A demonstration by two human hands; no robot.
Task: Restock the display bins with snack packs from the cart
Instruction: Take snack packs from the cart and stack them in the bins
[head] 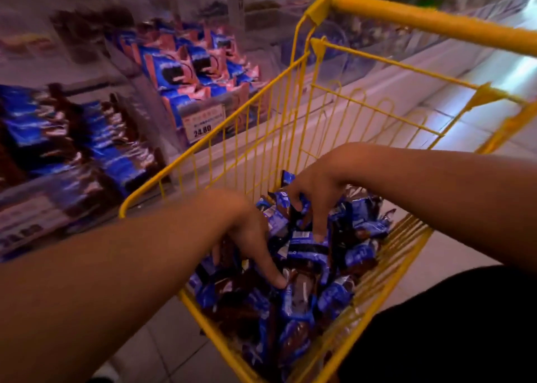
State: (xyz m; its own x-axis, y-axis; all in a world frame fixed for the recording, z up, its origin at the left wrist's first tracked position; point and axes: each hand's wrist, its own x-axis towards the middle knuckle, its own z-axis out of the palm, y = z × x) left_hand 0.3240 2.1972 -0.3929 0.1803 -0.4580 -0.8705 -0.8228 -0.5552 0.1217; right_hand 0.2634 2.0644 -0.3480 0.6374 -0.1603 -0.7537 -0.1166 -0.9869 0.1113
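A yellow wire cart (293,71) stands in front of me, its bottom filled with several blue and brown snack packs (334,292). Both my hands reach down into that pile. My left hand (247,237) has its fingers spread, fingertips pressing on packs at the pile's left side. My right hand (313,191) is further back, fingers curled down around packs at the pile's far end. To the left, a clear display bin (87,150) holds matching blue and brown packs.
Another clear bin (197,71) behind it holds blue and pink packs, with a price tag (203,124) reading 24.80. More bins run along the top. A pale tiled floor (465,112) lies right of the cart. The cart handle (436,19) crosses the upper right.
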